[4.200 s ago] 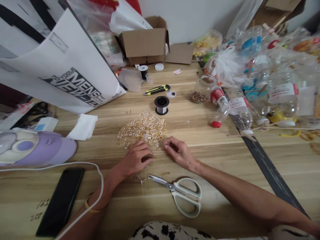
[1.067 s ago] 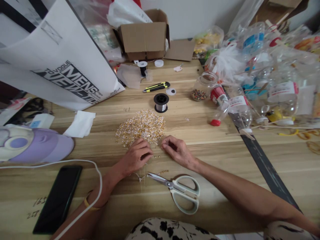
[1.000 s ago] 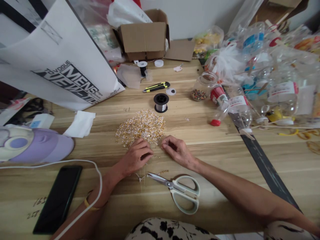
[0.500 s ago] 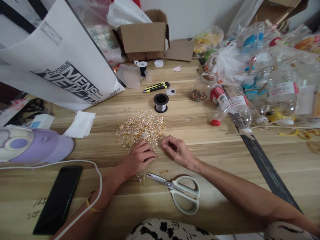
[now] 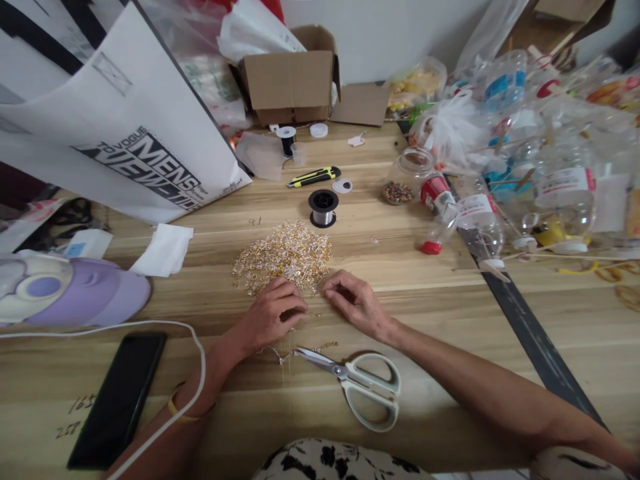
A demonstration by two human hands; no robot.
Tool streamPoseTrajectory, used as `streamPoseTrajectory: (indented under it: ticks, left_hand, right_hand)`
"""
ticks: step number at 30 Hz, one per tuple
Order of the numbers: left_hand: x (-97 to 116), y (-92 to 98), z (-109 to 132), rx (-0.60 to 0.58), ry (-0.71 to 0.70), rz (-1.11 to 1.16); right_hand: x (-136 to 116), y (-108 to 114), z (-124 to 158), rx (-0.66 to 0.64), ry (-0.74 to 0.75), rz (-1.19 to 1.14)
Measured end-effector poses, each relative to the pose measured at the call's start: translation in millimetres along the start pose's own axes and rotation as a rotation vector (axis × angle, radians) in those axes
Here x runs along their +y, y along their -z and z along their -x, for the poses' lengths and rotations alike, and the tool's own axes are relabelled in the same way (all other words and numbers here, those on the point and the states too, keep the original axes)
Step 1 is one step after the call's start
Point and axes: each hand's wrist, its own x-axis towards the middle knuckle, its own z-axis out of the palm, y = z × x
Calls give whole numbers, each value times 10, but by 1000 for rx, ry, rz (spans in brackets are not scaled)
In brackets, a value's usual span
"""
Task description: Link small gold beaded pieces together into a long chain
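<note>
A loose pile of small gold and silvery bead-like pieces [image 5: 285,253] lies on the wooden table. At its near edge is my left hand [image 5: 275,310], fingers curled together and bent down; whatever they pinch is hidden. Just right of the pile my right hand [image 5: 353,300] has thumb and forefinger pinched, and any thing between the tips is too small to make out. A short strand of small beads [image 5: 283,359] with fine clear thread lies below my left hand, passing by the tips of the scissors [image 5: 345,373]. The scissors have pale handles and lie with blades almost closed.
Beyond the pile stand a spool of clear line [image 5: 323,210] and a yellow-black utility knife [image 5: 313,177]. A jar of beads [image 5: 399,190] and plastic bottles [image 5: 480,213] crowd the right. At left are a phone [image 5: 117,400], a white cable [image 5: 203,363] and a large white bag [image 5: 125,120].
My left hand has shifted slightly left, showing more of the small pieces between the hands. My right hand keeps its pinch in nearly the same place. The view has tilted slightly.
</note>
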Motion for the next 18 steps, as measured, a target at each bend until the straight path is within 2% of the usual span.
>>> streamPoseTrajectory:
  ticks: [9, 18]
  left_hand:
    - [-116, 15, 38, 56, 26, -20]
    - [-139, 8, 42, 70, 25, -45]
  right_hand:
    - [4, -3, 2, 8, -25, -9]
    - [23, -13, 12, 5, -30, -29]
